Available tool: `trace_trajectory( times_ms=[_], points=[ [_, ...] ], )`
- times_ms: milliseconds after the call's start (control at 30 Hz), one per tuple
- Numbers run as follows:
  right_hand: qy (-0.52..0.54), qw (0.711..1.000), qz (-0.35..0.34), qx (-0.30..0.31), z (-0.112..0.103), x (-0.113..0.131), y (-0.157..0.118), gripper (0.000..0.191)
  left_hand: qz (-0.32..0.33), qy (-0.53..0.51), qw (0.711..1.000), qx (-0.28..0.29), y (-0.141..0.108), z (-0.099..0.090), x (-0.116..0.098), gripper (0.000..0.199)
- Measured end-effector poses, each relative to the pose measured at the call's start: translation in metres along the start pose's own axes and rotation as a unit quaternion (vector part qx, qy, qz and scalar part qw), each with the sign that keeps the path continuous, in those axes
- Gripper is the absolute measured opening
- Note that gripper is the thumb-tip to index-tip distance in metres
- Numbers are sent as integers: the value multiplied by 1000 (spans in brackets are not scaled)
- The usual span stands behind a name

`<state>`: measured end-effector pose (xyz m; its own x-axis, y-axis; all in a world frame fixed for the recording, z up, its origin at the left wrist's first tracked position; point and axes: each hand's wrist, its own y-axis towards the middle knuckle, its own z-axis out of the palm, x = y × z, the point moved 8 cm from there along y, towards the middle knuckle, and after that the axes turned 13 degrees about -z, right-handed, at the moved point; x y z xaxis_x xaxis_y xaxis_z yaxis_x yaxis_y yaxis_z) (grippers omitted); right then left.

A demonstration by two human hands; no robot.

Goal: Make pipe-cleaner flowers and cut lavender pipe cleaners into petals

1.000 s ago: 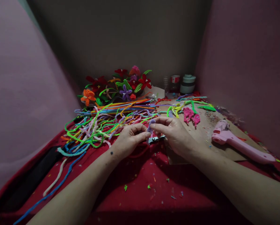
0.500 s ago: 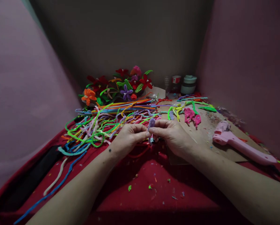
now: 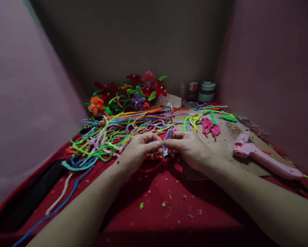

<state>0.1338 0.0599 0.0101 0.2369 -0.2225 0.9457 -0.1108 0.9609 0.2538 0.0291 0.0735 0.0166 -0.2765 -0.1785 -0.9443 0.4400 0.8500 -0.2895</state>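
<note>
Pinching a fuzzy purple piece (image 3: 169,134) between thumb and fingertips, the right hand (image 3: 192,148) sits at its four o'clock; the piece is mid-view, tip leaning toward one. At eight o'clock, the left hand (image 3: 143,148) has thumb and forefinger pressed together; whether they grip the piece, I cannot tell. Tangled fuzzy stems (image 3: 106,145) lie at nine, colourful flowers (image 3: 137,101) between ten and eleven, a pink tool (image 3: 267,160) between three and four.

Light is dim, the back wall (image 3: 133,41) darkest. Soft shadows darken the surface (image 3: 154,219) below the hands (image 3: 140,147). Wide-angle distortion stretches the edges.
</note>
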Motion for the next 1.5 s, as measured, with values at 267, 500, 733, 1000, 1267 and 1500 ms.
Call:
trace_trajectory(
  times_ms=[267, 500, 733, 1000, 1267, 1500],
  points=[
    [21, 999, -15, -44, -2, -7, 0, 8, 293, 305, 875, -235, -36, 9, -39, 14],
    [99, 994, -17, -47, -5, -5, 3, 13, 89, -7, 994, -70, -8, -6, -14, 18],
    [73, 996, -43, -17, -1, 2, 3, 13, -68, -190, 972, 117, 1, 17, 10, 12],
    [83, 995, -40, -36, 2, 4, -2, 8, -112, -199, 961, 157, 3, 24, 19, 16],
    [42, 997, -41, -54, 0, 4, -4, 3, -41, 115, 992, -28, -8, 15, 2, 28],
    [17, 996, -54, -64, -2, 2, -6, 2, 247, 534, 770, -247, -30, 27, -27, 20]
  ],
)
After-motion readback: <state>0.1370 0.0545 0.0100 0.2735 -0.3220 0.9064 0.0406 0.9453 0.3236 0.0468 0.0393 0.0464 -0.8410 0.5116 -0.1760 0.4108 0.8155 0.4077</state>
